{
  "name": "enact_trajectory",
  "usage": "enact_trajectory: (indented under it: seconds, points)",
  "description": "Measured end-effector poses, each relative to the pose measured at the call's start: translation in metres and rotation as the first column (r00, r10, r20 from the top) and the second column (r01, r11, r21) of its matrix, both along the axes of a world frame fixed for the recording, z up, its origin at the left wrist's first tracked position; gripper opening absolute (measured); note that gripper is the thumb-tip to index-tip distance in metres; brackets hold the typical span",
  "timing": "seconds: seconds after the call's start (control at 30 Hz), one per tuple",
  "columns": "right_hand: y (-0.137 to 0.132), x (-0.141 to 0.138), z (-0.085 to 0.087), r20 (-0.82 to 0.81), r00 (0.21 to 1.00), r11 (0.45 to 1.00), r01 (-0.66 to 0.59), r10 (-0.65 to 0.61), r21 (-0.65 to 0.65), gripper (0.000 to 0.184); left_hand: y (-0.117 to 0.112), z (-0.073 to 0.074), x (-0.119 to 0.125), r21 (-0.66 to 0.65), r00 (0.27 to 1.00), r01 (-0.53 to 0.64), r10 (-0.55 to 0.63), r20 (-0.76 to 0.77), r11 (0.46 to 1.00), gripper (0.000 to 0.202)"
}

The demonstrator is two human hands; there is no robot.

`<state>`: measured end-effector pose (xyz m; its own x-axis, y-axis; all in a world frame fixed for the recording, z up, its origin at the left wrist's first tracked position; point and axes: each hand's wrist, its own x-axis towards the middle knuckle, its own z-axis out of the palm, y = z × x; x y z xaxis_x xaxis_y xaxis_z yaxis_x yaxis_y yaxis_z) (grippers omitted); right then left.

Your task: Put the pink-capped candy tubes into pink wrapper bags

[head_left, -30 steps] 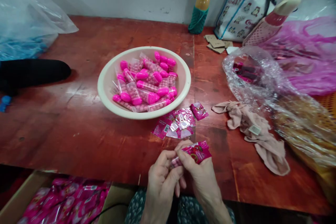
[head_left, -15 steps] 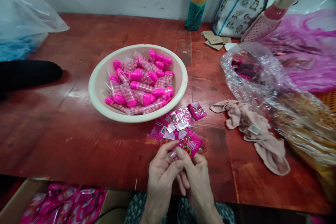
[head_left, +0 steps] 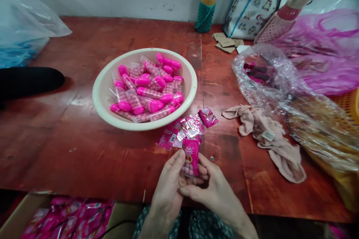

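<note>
In front of me at the table's near edge is a clear tube of pink balls with a pink printed sleeve [head_left: 191, 155] over most of it, standing nearly upright. My left hand [head_left: 169, 183] pinches its left side, thumb on the front. My right hand [head_left: 210, 183] has its fingers curled against the lower right side, the thumb beneath the bottom end; the fingertips behind are partly hidden. Just beyond lie several flat pink printed sleeves [head_left: 168, 137] in a loose pile. A cream basin [head_left: 98, 108] behind them holds many pink-capped tubes of balls [head_left: 148, 93].
A beige cloth [head_left: 263, 130] and a clear plastic bag [head_left: 252, 93] lie to the right. Two bottles, the nearer-wall one [head_left: 207, 5] and a pink one [head_left: 283, 20], flank a white bag [head_left: 249, 7]. Below left, a carton [head_left: 117, 216] holds pink packets. A black object [head_left: 30, 82] lies left.
The sleeve has turned from slanting right to upright and now covers more of the tube. My right hand has shifted from its front to its lower right side.
</note>
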<state>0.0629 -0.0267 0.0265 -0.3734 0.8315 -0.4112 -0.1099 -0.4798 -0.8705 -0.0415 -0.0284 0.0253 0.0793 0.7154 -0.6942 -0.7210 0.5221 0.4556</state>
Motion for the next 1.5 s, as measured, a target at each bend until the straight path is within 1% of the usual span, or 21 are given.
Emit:
enact_trajectory:
  seconds: [0.1, 0.2, 0.27, 0.37, 0.47, 0.57, 0.67, 0.73, 0.8, 0.9, 1.0, 1.1, 1.17, 1.23, 1.27, 1.3, 1.37, 1.4, 1.43, 1.47, 1.5]
  points:
    - [-0.006, -0.004, -0.002, 0.136, 0.988, 0.992, 0.058, -0.073, 0.112, 0.019, 0.001, 0.005, 0.002, 0.019, 0.998, -0.052, 0.053, -0.040, 0.998, 0.019]
    - [-0.008, -0.005, -0.005, 0.277, 0.958, 0.974, 0.011, -0.076, 0.228, 0.011, -0.002, 0.006, 0.002, 0.009, 0.994, -0.088, 0.088, -0.057, 0.996, 0.021]
    - [-0.008, -0.002, -0.005, 0.310, 0.949, 0.959, -0.027, -0.064, 0.281, 0.010, -0.005, 0.005, 0.002, 0.005, 0.992, -0.106, 0.106, -0.068, 0.994, 0.022]
    - [-0.005, 0.001, -0.006, 0.287, 0.956, 0.933, -0.055, -0.053, 0.355, 0.015, -0.008, 0.003, 0.002, 0.014, 0.994, -0.095, 0.096, -0.042, 0.995, 0.020]
    - [-0.005, 0.003, -0.009, 0.271, 0.961, 0.914, -0.058, -0.058, 0.402, 0.018, -0.010, 0.000, 0.000, 0.032, 0.998, -0.067, 0.068, -0.016, 0.997, 0.019]
    - [-0.009, 0.004, -0.014, 0.283, 0.957, 0.906, -0.069, -0.058, 0.417, 0.014, -0.012, -0.001, 0.000, 0.057, 0.999, -0.034, 0.035, -0.016, 0.998, 0.020]
    - [-0.012, 0.004, -0.019, 0.288, 0.955, 0.896, -0.064, -0.074, 0.440, 0.008, -0.011, 0.000, 0.001, 0.092, 0.999, -0.029, 0.032, -0.035, 0.995, 0.022]
    - [-0.013, 0.005, -0.021, 0.265, 0.961, 0.878, -0.058, -0.080, 0.475, 0.011, -0.011, 0.001, 0.002, 0.120, 0.999, -0.008, 0.013, -0.043, 0.993, 0.023]
    - [-0.014, 0.007, -0.023, 0.233, 0.968, 0.842, -0.045, -0.097, 0.538, 0.015, -0.012, 0.002, 0.002, 0.156, 0.999, 0.031, -0.025, -0.044, 0.987, 0.023]
    - [-0.015, 0.010, -0.024, 0.197, 0.972, 0.763, -0.033, -0.126, 0.646, 0.018, -0.016, 0.000, 0.002, 0.218, 0.996, 0.083, -0.074, -0.049, 0.972, 0.023]
    - [-0.016, 0.012, -0.024, 0.197, 0.969, 0.710, -0.035, -0.147, 0.704, 0.018, -0.020, -0.003, 0.001, 0.244, 0.991, 0.134, -0.122, -0.064, 0.960, 0.025]
    - [-0.015, 0.010, -0.023, 0.215, 0.967, 0.701, -0.059, -0.137, 0.711, 0.020, -0.021, -0.006, -0.002, 0.215, 0.988, 0.137, -0.119, -0.095, 0.967, 0.030]
    - [-0.012, 0.009, -0.019, 0.233, 0.968, 0.713, -0.096, -0.097, 0.695, 0.026, -0.021, -0.007, -0.007, 0.200, 0.980, 0.125, -0.088, -0.180, 0.972, 0.033]
    - [-0.009, 0.009, -0.015, 0.258, 0.965, 0.733, -0.143, -0.047, 0.665, 0.033, -0.019, -0.007, -0.015, 0.244, 0.930, 0.189, -0.093, -0.356, 0.951, 0.032]
    - [-0.007, 0.008, -0.012, 0.273, 0.962, 0.743, -0.160, -0.031, 0.650, 0.036, -0.018, -0.006, -0.020, 0.267, 0.877, 0.231, -0.082, -0.473, 0.935, 0.030]
    - [-0.006, 0.008, -0.010, 0.291, 0.957, 0.751, -0.175, -0.024, 0.637, 0.038, -0.016, -0.005, -0.024, 0.282, 0.809, 0.256, -0.045, -0.586, 0.925, 0.027]
    - [-0.006, 0.009, -0.007, 0.311, 0.950, 0.754, -0.191, -0.018, 0.628, 0.039, -0.013, -0.003, -0.030, 0.295, 0.673, 0.236, 0.064, -0.737, 0.926, 0.033]
    - [-0.008, 0.009, -0.007, 0.315, 0.949, 0.754, -0.195, -0.017, 0.628, 0.039, -0.012, -0.002, -0.032, 0.300, 0.630, 0.203, 0.110, -0.769, 0.932, 0.038]
    - [-0.009, 0.010, -0.008, 0.318, 0.948, 0.757, -0.198, -0.015, 0.623, 0.038, -0.011, 0.000, -0.033, 0.297, 0.614, 0.176, 0.132, -0.779, 0.938, 0.040]
    - [-0.011, 0.011, -0.009, 0.323, 0.946, 0.769, -0.196, -0.015, 0.608, 0.036, -0.010, 0.002, -0.033, 0.290, 0.627, 0.172, 0.123, -0.769, 0.941, 0.039]
    - [-0.014, 0.012, -0.011, 0.331, 0.943, 0.791, -0.188, -0.019, 0.582, 0.034, -0.010, 0.004, -0.033, 0.280, 0.659, 0.181, 0.095, -0.746, 0.943, 0.034]
